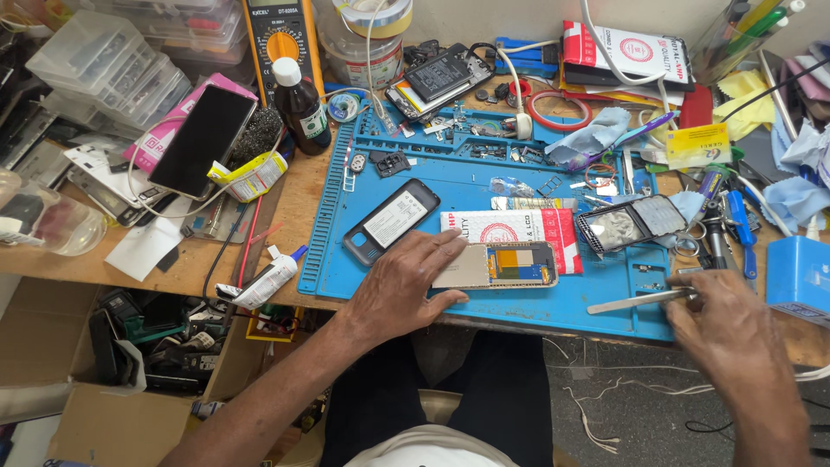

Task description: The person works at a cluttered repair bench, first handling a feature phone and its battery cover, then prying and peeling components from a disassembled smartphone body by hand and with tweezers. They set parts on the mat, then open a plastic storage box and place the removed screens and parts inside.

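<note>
An opened phone with its back removed lies flat near the front edge of a blue repair mat, its bare frame and inner board facing up. The left hand rests on the phone's left end, fingers spread and flat, pressing it onto the mat rather than wrapping around it. The right hand is at the mat's front right corner, its fingers closed around the handle of metal tweezers, whose tips point left towards the phone but lie apart from it.

Just behind the phone, partly under it, is a flat red and white parts package. To its left a dark back cover with a battery lies at an angle on the mat. To the right of the package sits a second opened handset with a shiny inner plate. Small screws and parts lie scattered in the mat's rear compartments.

The mat lies on a cluttered wooden table. On the left part of the table are a black smartphone lying on a pink box, a dark brown bottle with a white cap, and a yellow multimeter behind it. A small white tube lies at the table's front edge, left of the mat. Blue cloths and screwdrivers crowd the right side.
</note>
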